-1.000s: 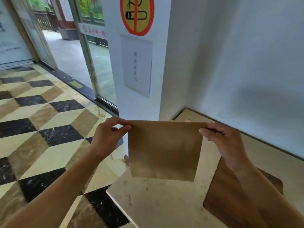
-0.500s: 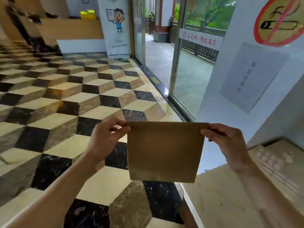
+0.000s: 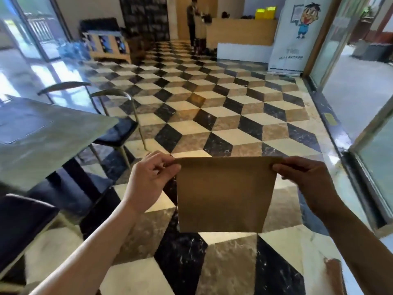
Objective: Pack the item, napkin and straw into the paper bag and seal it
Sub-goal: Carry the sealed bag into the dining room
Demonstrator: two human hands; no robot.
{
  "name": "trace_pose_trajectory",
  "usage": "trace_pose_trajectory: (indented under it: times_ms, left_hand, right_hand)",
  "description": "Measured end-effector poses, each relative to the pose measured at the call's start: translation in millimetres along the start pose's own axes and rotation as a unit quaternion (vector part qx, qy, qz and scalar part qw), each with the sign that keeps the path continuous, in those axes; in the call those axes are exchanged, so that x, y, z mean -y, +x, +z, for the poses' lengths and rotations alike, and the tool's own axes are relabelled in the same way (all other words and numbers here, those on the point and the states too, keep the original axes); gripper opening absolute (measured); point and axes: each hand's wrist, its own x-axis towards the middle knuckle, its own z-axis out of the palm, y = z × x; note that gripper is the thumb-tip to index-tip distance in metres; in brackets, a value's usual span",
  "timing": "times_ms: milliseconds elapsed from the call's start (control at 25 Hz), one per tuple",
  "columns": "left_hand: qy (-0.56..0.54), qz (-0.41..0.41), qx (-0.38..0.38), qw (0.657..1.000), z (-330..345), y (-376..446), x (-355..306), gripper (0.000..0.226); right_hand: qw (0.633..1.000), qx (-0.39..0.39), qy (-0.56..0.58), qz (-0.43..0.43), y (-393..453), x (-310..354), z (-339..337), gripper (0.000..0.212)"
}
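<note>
A flat brown paper bag (image 3: 225, 194) hangs upright in the air in front of me, above the tiled floor. My left hand (image 3: 148, 179) pinches its top left corner and my right hand (image 3: 306, 179) pinches its top right corner. The bag's top edge looks closed and flat. What is inside the bag cannot be seen. No item, napkin or straw is in view.
A grey table (image 3: 42, 137) with dark chairs (image 3: 114, 133) stands at the left. The checkered floor (image 3: 212, 116) stretches ahead to a wooden counter (image 3: 240, 33), where a person (image 3: 191, 22) stands. Glass doors (image 3: 365, 128) line the right side.
My view has swung left from the white wall and counter to the open hall. Both hands keep the same hold on the bag's top corners.
</note>
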Motion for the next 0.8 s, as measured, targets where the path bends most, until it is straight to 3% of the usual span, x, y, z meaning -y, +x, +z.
trace_pose_trajectory:
  times_ms: [320, 560, 800]
  left_hand:
    - [0.112, -0.075, -0.156, 0.978, -70.3, -48.3, 24.1, 0.014]
    - [0.142, -0.154, -0.253, 0.945, -85.9, -68.9, 39.3, 0.006]
    - [0.165, -0.214, -0.333, 0.904, -100.1, -81.1, 61.0, 0.015]
  right_hand:
    - [0.973, 0.213, 0.05, -0.067, 69.3, 0.0, 112.6, 0.022]
    - [0.944, 0.304, 0.053, -0.114, 107.6, -2.9, 173.6, 0.026]
    - [0.921, 0.364, 0.026, -0.137, 128.5, -1.9, 237.5, 0.021]
